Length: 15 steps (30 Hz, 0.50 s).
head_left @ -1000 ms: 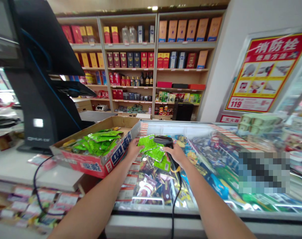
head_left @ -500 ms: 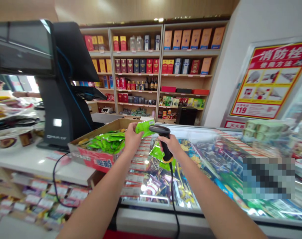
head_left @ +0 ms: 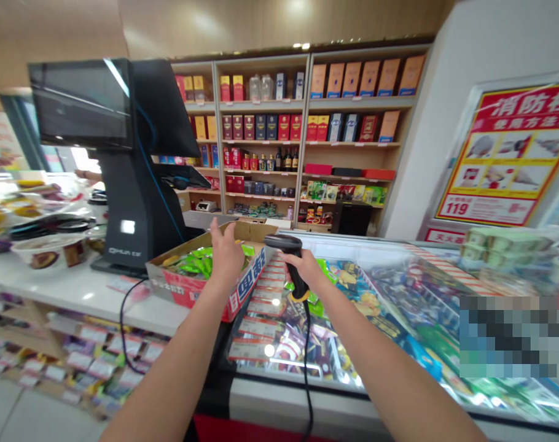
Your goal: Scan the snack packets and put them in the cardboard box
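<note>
The left hand point(head_left: 225, 255) is hanging open, fingers spread, just above a cardboard box point(head_left: 201, 301) of green sachets point(head_left: 201, 258), while the right hand point(head_left: 304, 270) is gripping a black barcode scanner point(head_left: 283, 242). Its cable point(head_left: 306, 362) is trailing over the freezer's glass lid point(head_left: 256, 344), so a snag could be jerking the scanner loose. The scanner is partly hiding green packets point(head_left: 323, 270), and a pixelated patch point(head_left: 512, 336) is masking the lower right.

boxed liquor point(head_left: 261, 127) is ranged on wooden shelves point(head_left: 353, 145), and a red poster point(head_left: 507, 153) is mounted on a white wall point(head_left: 413, 153).
</note>
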Each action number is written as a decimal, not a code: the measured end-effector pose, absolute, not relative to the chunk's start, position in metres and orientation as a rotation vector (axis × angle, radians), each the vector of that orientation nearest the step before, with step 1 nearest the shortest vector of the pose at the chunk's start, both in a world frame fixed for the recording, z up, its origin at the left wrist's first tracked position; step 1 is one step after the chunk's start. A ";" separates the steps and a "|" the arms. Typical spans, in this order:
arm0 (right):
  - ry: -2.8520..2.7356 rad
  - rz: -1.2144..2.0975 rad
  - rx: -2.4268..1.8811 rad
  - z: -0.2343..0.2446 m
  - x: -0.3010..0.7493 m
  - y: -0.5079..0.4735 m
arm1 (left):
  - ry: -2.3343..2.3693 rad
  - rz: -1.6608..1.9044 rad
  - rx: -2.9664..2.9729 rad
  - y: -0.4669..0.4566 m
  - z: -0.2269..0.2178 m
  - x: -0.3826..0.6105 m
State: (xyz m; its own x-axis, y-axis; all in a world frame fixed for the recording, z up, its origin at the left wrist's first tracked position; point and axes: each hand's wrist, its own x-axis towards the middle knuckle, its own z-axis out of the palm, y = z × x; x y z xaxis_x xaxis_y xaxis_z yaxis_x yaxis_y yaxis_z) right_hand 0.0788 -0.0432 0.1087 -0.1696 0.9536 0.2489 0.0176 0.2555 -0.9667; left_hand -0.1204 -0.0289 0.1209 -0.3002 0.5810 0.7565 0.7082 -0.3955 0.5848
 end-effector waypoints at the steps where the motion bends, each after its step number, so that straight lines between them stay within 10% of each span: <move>1: -1.455 1.112 -0.972 0.106 0.084 -0.043 | -1.598 -1.820 -1.840 -0.030 0.120 -0.111; 15: -1.079 1.061 -1.136 0.054 0.184 -0.042 | -1.926 -1.697 -2.747 0.030 0.023 -0.010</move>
State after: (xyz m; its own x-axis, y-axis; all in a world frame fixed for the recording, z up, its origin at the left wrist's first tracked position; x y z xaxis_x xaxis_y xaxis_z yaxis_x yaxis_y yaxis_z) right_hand 0.1836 -0.0422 0.0542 0.1584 0.9825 0.0983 -0.0815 0.1122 -0.9903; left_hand -0.0098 0.0296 0.0226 0.1538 0.9409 0.3016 0.4180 -0.3385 0.8430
